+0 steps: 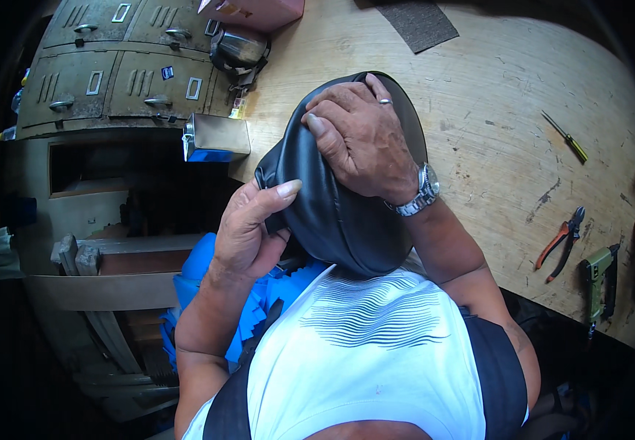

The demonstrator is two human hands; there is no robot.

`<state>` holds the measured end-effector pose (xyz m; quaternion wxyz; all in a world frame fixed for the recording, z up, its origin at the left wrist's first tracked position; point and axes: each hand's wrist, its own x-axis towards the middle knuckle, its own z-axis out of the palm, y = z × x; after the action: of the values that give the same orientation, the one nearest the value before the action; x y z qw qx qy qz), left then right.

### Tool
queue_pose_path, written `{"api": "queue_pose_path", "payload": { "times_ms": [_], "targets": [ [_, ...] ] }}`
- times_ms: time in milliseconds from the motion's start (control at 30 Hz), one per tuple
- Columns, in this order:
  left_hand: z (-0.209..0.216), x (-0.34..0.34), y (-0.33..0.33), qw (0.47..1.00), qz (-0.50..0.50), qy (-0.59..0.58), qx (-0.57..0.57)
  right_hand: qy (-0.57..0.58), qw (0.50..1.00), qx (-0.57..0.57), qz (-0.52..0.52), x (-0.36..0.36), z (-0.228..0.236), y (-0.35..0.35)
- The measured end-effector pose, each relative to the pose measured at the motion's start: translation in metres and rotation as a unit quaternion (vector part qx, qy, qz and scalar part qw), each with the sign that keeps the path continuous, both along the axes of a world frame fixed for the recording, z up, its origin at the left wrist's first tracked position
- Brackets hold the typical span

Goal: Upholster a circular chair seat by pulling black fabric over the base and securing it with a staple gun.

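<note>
A black seat [347, 227] with a smooth vinyl cover is held against the front of my white shirt, at the near edge of the wooden workbench. My left hand [240, 227] pinches a fold of the cover at the seat's left side, with the thumb on top and the fingers partly hidden beneath. Higher up, my right hand [365, 136] lies across the seat with its fingers bent over the far part and gripping it. A seam runs down the cover below that hand. The seat's underside is hidden.
On the workbench [493, 147], a yellow-handled screwdriver [575, 147], orange-and-black cutting pliers [563, 238] and a green staple gun [597, 282] lie at the right. A metal can [218, 137] stands left, near grey lockers [126, 84]. A dark mat piece [418, 28] lies at the back.
</note>
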<state>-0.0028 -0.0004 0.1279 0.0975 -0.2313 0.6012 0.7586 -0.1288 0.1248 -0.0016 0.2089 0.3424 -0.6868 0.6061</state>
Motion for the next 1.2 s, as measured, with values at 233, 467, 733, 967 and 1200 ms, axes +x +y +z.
{"api": "queue_pose_path", "payload": {
  "times_ms": [233, 467, 733, 967, 1200],
  "targets": [
    [0.002, -0.007, 0.010, 0.999, 0.032, 0.041, 0.010, -0.005, 0.999, -0.003, -0.033, 0.001, 0.003, -0.006],
    [-0.002, -0.022, 0.011, 0.992, -0.034, 0.005, -0.121, 0.018, 0.999, -0.001, -0.031, 0.008, -0.003, -0.001],
    [-0.012, -0.017, 0.005, 0.995, 0.099, 0.025, 0.000, -0.025, 0.996, -0.073, 0.036, 0.001, -0.005, -0.002],
    [-0.013, -0.016, 0.004, 0.997, 0.045, 0.038, 0.051, 0.000, 1.000, -0.004, 0.029, 0.005, -0.005, 0.012],
    [-0.015, -0.015, 0.018, 0.991, -0.024, 0.064, 0.117, 0.018, 0.999, -0.024, 0.043, 0.003, 0.002, 0.029]
  ]
}}
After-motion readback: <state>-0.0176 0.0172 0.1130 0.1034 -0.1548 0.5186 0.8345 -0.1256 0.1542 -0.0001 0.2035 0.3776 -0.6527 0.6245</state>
